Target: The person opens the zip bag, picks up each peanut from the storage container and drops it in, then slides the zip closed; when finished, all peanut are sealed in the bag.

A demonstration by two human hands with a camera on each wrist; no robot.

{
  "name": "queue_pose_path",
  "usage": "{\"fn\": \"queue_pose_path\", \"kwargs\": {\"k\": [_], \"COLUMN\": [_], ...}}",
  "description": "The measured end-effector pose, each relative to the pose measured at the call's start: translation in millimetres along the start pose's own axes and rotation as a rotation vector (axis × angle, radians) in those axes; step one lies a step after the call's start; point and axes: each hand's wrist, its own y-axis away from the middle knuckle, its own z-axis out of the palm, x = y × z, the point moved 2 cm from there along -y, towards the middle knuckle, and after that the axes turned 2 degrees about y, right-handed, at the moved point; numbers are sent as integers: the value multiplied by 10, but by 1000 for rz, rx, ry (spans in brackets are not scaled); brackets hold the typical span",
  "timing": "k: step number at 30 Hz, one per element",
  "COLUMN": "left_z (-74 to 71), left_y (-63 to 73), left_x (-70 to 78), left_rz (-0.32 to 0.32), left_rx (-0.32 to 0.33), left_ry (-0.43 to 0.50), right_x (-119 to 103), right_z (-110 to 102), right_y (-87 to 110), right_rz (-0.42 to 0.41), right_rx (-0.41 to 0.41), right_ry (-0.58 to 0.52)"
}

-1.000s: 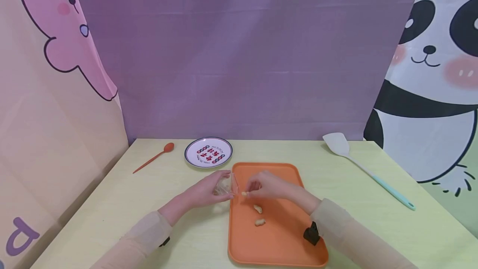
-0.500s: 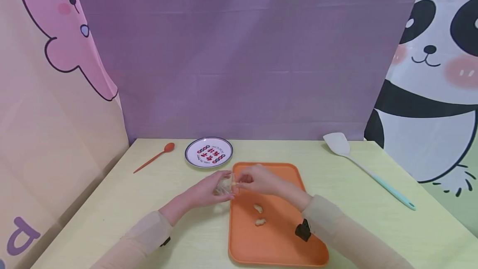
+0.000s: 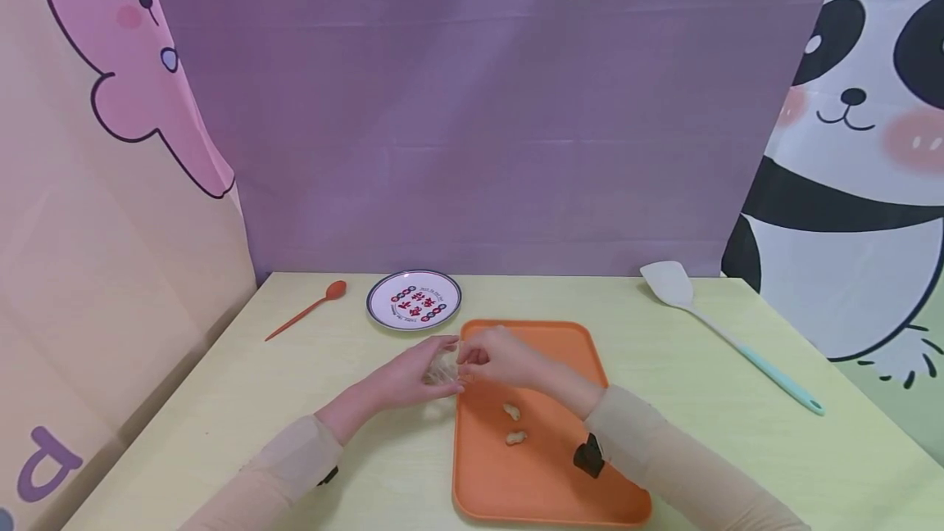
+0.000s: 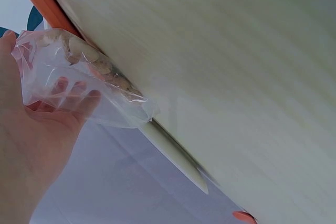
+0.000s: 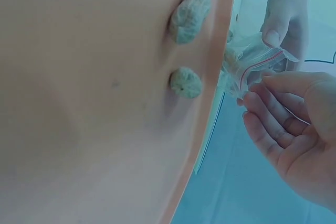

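Observation:
My left hand point(image 3: 398, 377) grips a clear plastic zip bag point(image 4: 63, 87) at the tray's left edge. Peanuts point(image 4: 86, 53) lie inside it, seen through the film in the left wrist view. The red zip line of the bag point(image 5: 242, 61) shows at its mouth, which faces right. My right hand point(image 3: 501, 357) has its thumb and fingertips at that mouth, and I cannot tell whether a peanut is still between them. Two more peanuts, one farther point(image 3: 512, 411) and one nearer point(image 3: 515, 437), lie on the orange tray point(image 3: 546, 482) below the right hand.
Behind the bag sits a round white plate point(image 3: 383, 301) with red lettering and a blue rim. A red-orange spoon point(image 3: 302, 314) lies at the back left. At the right is a white spatula point(image 3: 737, 342) with a mint handle. A purple cloth point(image 3: 479, 105) hangs behind the table.
Carrying a peanut, my right hand has moved left from over the tray to the bag's mouth; that peanut no longer shows. The left hand and bag stay in place.

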Motion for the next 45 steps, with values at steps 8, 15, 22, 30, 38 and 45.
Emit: {"fn": "queue_pose_path", "kwargs": {"k": [8,15,22,30,38,45], "left_z": [2,-11,-13,-9,8,13], "left_y": [-12,-10,4,-1,-4,-8], "left_x": [-1,-1,13,9,-8,-5], "left_rz": [-24,-23,-19,-19,-15,-17], "left_rx": [-7,-4,-8,-3,-1,-6], "left_ry": [-5,-16,-17,-29,-28,-45], "right_x": [29,49,78,157,239,238], "right_z": [9,-5,-44,-65,-65,-83], "right_y": [17,62,163,327,509,598], "right_rz": [-7,-35,13,-40,24,43], "right_rx": [-5,23,23,29,12,7], "right_ry": [-52,-75,-81,-44,-70,-55]}}
